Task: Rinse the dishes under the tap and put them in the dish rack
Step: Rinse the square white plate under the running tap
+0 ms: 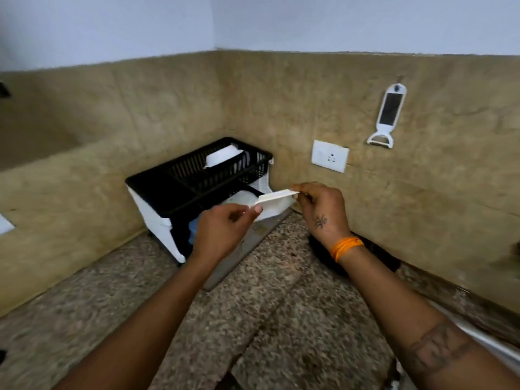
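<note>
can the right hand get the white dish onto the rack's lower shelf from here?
Probably yes. Both the right hand and left hand pinch the white dish just in front of the dish rack, whose lower opening faces them unobstructed.

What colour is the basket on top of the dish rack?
Black, with slotted sides; the basket shows best in the head view.

— We see soft, even, rather dim indoor light, no glare.
— We agree; shadow pools under the dish rack [197,175], wide-angle bending warps the edges, and everything looks slightly smeared.
</note>
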Demonstrator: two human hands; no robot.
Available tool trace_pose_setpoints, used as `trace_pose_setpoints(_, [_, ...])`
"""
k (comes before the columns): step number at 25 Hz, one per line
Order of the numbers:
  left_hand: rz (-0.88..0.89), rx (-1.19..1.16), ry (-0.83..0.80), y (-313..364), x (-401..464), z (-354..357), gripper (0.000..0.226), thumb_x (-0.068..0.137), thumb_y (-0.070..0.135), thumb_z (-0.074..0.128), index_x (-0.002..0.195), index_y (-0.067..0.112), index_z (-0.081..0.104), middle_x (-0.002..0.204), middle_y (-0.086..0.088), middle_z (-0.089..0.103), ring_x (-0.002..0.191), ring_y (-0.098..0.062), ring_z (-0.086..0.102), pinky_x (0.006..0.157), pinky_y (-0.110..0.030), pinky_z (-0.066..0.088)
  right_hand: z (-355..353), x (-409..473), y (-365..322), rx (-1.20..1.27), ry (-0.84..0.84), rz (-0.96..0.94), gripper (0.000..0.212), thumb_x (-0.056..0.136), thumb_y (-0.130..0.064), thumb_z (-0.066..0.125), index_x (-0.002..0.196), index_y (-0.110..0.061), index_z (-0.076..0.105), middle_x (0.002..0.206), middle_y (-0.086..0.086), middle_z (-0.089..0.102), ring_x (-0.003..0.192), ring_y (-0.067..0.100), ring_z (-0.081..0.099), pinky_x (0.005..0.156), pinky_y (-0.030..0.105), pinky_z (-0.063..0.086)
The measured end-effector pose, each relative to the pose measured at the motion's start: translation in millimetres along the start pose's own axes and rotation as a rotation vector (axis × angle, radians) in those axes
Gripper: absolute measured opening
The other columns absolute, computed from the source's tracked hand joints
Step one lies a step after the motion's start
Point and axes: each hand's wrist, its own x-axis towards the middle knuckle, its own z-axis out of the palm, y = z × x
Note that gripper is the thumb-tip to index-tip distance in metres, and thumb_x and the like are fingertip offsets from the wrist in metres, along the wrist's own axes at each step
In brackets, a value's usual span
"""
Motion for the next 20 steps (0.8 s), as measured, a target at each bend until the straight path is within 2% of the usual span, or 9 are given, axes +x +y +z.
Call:
trace_pose_setpoints(3, [-0.076, -0.049, 0.063, -26, 46, -38, 0.068, 0.080, 0.089, 0.046, 0.078, 0.030, 0.079, 0.060, 0.011, 0.069, 0.058, 0.003, 0.065, 0.050, -0.016, 0.042, 62, 54, -26, 0.053, 0.044, -0.062, 0.028, 0.091, 0.003, 0.063, 0.112, -0.008, 0.079, 0.107, 0.011, 0.077, 0.098, 0.027, 0.073, 0.090, 0.035, 0.057])
trace_pose_setpoints(5, [-0.136, -0.081, 0.100, -48, 82, -56, 0.063, 0.081, 0.086, 0.050, 0.081, 0.030, 0.079, 0.058, 0.013, 0.067, 0.056, 0.004, 0.063, 0.046, -0.014, 0.038, 105, 87, -37, 0.103, 0.048, -0.062, 0.030, 0.091, 0.004, 0.061, 0.112, -0.007, 0.079, 0.107, 0.012, 0.077, 0.098, 0.028, 0.073, 0.091, 0.037, 0.057])
trace_pose_setpoints(8, [-0.195, -0.127, 0.091, -88, 132, -74, 0.047, 0.084, 0.076, 0.058, 0.091, 0.034, 0.079, 0.065, 0.020, 0.069, 0.059, 0.007, 0.063, 0.051, -0.014, 0.040, 166, 126, -37, 0.184, 0.013, 0.021, 0.028, 0.090, 0.005, 0.062, 0.110, -0.006, 0.079, 0.100, 0.013, 0.078, 0.090, 0.028, 0.073, 0.086, 0.041, 0.058])
trace_pose_setpoints(10, [-0.192, -0.122, 0.061, -115, 160, -79, 0.043, 0.085, 0.071, 0.063, 0.098, 0.034, 0.080, 0.070, 0.018, 0.072, 0.063, 0.008, 0.065, 0.055, -0.014, 0.043, 199, 146, -31, 0.195, -0.019, 0.083, 0.025, 0.091, 0.002, 0.063, 0.108, -0.007, 0.079, 0.097, 0.012, 0.078, 0.087, 0.026, 0.072, 0.084, 0.040, 0.057])
trace_pose_setpoints(13, [-0.185, -0.067, 0.019, -157, 194, -77, 0.047, 0.086, 0.067, 0.065, 0.113, 0.031, 0.078, 0.091, 0.017, 0.076, 0.076, 0.010, 0.066, 0.063, -0.008, 0.043, 243, 174, -21, 0.207, -0.043, 0.114, 0.020, 0.090, 0.000, 0.068, 0.103, -0.009, 0.079, 0.097, 0.009, 0.077, 0.086, 0.023, 0.072, 0.081, 0.033, 0.057])
trace_pose_setpoints(16, [-0.200, -0.022, 0.033, -195, 216, -71, 0.051, 0.085, 0.064, 0.068, 0.120, 0.027, 0.076, 0.109, 0.014, 0.076, 0.089, 0.009, 0.064, 0.071, -0.003, 0.041, 287, 196, -9, 0.217, -0.107, 0.136, 0.018, 0.091, -0.001, 0.067, 0.101, -0.009, 0.078, 0.103, 0.009, 0.077, 0.090, 0.024, 0.071, 0.082, 0.031, 0.057])
trace_pose_setpoints(18, [-0.198, -0.005, 0.033, -216, 224, -66, 0.051, 0.086, 0.059, 0.070, 0.122, 0.024, 0.075, 0.112, 0.011, 0.076, 0.095, 0.002, 0.068, 0.076, -0.007, 0.044, 310, 203, -1, 0.226, -0.148, 0.160, 0.017, 0.092, 0.000, 0.066, 0.102, -0.008, 0.078, 0.104, 0.010, 0.076, 0.091, 0.026, 0.071, 0.082, 0.031, 0.057])
trace_pose_setpoints(20, [-0.186, 0.042, 0.014, -233, 228, -60, 0.042, 0.087, 0.052, 0.073, 0.117, 0.023, 0.077, 0.107, 0.007, 0.078, 0.094, -0.006, 0.071, 0.077, -0.015, 0.048, 328, 207, 8, 0.209, -0.204, 0.176, 0.017, 0.092, -0.001, 0.067, 0.104, -0.008, 0.078, 0.103, 0.011, 0.076, 0.088, 0.026, 0.071, 0.081, 0.030, 0.057])
